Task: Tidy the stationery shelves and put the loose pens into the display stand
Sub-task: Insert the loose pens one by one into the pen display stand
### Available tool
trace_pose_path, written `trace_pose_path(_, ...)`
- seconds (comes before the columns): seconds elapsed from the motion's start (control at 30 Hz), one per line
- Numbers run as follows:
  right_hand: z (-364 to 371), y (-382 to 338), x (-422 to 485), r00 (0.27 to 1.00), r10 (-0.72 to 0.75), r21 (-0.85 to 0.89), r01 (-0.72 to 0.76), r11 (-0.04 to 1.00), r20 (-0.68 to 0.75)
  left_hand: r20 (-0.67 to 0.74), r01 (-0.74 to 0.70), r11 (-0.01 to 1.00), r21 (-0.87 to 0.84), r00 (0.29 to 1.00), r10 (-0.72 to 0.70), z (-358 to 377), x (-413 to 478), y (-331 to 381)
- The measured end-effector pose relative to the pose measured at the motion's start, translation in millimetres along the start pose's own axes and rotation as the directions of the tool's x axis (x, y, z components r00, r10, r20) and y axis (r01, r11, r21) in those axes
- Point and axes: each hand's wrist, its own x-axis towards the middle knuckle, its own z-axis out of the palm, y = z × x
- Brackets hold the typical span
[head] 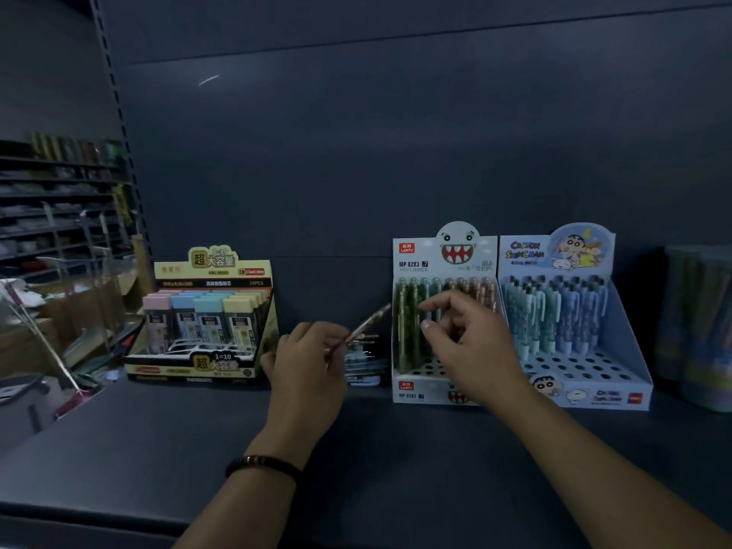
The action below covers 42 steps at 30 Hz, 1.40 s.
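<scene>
Brownish loose pen (pixel 368 323), tilted toward two o'clock, at nine o'clock of the monster-face display stand (pixel 420 255) holding upright pens (pixel 410 307).

A dark shelf (pixel 158 449) carries a yellow box (pixel 206 318) of lead cases on the left. Flat packs (pixel 366 366) lie between it and a monster stand (pixel 420 255). A blue stand (pixel 630 350) touches that stand's right side. A blurred tub (pixel 697 326) stands far right.

Yellow lead box (pixel 214 271), 9 o'clock: "超大容量", "1=10", "24PCS". Monster stand (pixel 426 392), 4 o'clock: "LANTU", "MP 8283". Blue stand (pixel 594 396), at its 3 o'clock: "CRAYON SHINCHAN".
</scene>
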Motion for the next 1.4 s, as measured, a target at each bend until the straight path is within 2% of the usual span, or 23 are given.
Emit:
trace_pose_path(0.07, 1.0, -1.0, 0.5, 1.000, 0.002, 0.039, -0.001, 0.999, -0.011, -0.056, -0.102, 0.981, -0.168, 0.994, 0.094, 0.3, 0.2, 6.8)
trace_pose_path(0.13, 1.1, -1.9, 0.4, 0.999, 0.011, 0.096, -0.008, 0.995, -0.030, -0.099, -0.141, 0.950, -0.279, 0.988, 0.117, -1.2, -1.7, 15.4)
trace_pose_path(0.27, -6.9, -7.8, 2.0, 0.997, 0.049, 0.247, -0.032, 0.968, -0.065, -0.005, -0.065, 0.877, -0.476, 0.997, 0.071, 0.5, -3.9, 22.5)
trace_pose_path(0.4, -11.8, -15.4, 3.8, 0.995, 0.078, 0.390, -0.049, 0.920, -0.058, 0.026, -0.125, 0.829, -0.546, 0.986, 0.166, -0.8, -8.9, 33.6)
trace_pose_path(0.5, -17.1, -12.9, 6.3, 0.996, 0.091, 0.422, -0.076, 0.903, -0.017, 0.028, -0.137, 0.807, -0.575, 0.982, 0.187, -1.4, -10.6, 38.2)
trace_pose_path(0.63, -29.3, -14.1, 10.4, 0.996, 0.080, 0.457, -0.084, 0.886, 0.028, 0.039, -0.157, 0.813, -0.560, 0.976, 0.215, 2.6, -14.2, 45.8)
trace_pose_path(0.7, -37.1, -16.3, 12.7, 0.994, 0.089, 0.441, -0.054, 0.896, -0.060, 0.045, -0.190, 0.818, -0.543, 0.966, 0.254, 4.6, -16.0, 49.1)
trace_pose_path(0.77, -46.4, -15.3, 17.3, 0.971, 0.114, 0.425, -0.014, 0.905, -0.210, 0.044, -0.305, 0.849, -0.431, 0.933, 0.357, 5.9, -15.8, 47.4)
trace_pose_path(0.83, -53.9, -9.0, 22.2, 0.933, 0.128, 0.392, 0.015, 0.920, -0.337, 0.104, -0.406, 0.857, -0.317, 0.884, 0.457, 8.7, -14.5, 42.3)
trace_pose_path(0.97, -56.7, 8.3, 27.3, 0.891, 0.038, 0.147, 0.032, 0.989, -0.453, 0.234, -0.536, 0.826, -0.172, 0.793, 0.563, 16.5, -15.0, 35.9)
trace_pose_path(1.07, -54.0, 12.6, 25.4, 0.899, -0.028, 0.027, 0.044, 0.999, -0.437, 0.284, -0.583, 0.806, -0.103, 0.759, 0.586, 19.0, -17.4, 38.6)
trace_pose_path(1.2, -44.3, 13.0, 21.4, 0.928, -0.091, -0.053, 0.077, 0.996, -0.360, 0.321, -0.594, 0.802, -0.062, 0.749, 0.579, 19.4, -18.0, 39.7)
trace_pose_path(1.4, -35.8, 16.1, 22.9, 0.955, -0.097, -0.079, 0.077, 0.994, -0.281, 0.355, -0.569, 0.820, -0.067, 0.754, 0.553, 18.8, -18.3, 38.8)
